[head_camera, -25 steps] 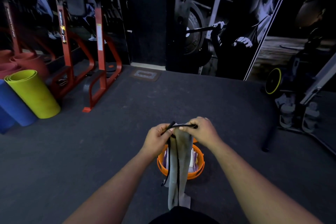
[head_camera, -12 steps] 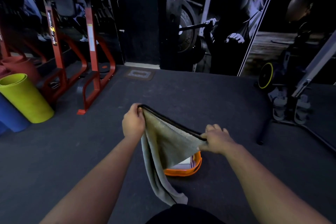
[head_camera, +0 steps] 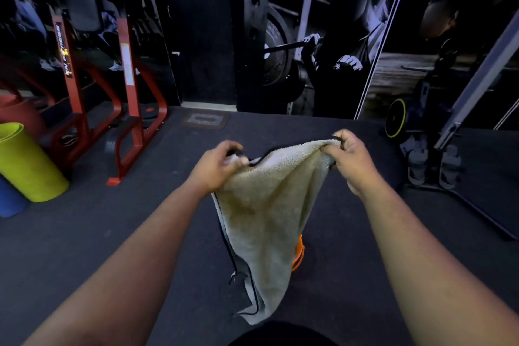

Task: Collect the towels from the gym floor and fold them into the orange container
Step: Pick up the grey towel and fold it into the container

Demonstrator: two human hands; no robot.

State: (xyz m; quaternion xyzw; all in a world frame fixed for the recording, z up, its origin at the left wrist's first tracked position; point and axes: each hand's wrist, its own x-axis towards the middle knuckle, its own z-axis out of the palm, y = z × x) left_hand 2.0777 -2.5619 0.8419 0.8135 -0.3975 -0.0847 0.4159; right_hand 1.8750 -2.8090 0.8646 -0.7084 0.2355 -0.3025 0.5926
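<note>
- Up comes the right hand (head_camera: 349,161) since half a second ago, now level with the left hand (head_camera: 216,167), and the towel (head_camera: 266,205) is stretched between them.
- Left fingers curl round the dark-trimmed top corner; right fingers pinch the other corner tight.
- Beige cloth hangs down in front of the person, tail sagging low.
- Orange container (head_camera: 299,254) sits on the dark gym floor (head_camera: 112,219), almost wholly hidden behind the cloth.
- Red rack (head_camera: 126,78) and yellow-green rolled mat (head_camera: 25,163) stand far left.

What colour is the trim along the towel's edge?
Black, on a beige-grey towel; the head view, the only one, shows it.
</note>
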